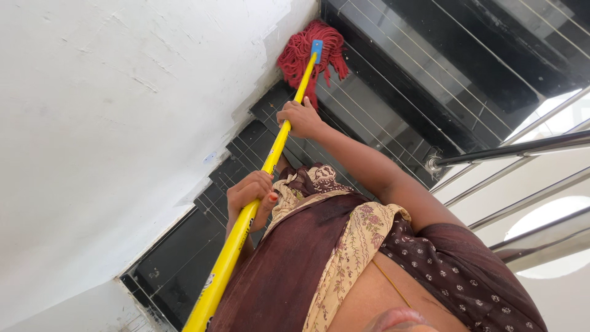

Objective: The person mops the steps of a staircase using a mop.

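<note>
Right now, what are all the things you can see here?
Mop with long yellow pole: one, yellow, slanting from bottom centre up to the steps.
Red string mop head: one, red with a blue socket, on a black step beside the wall.
Black tiled stair steps: several, black, running across the middle and top right.
White plastered wall: one, white, on the left.
Shiny metal stair railing: one, silver, on the right.
Brown patterned clothing: brown and cream, at the bottom.
Right hand: gripping the pole higher up.
Left hand: gripping the pole lower down.
</note>
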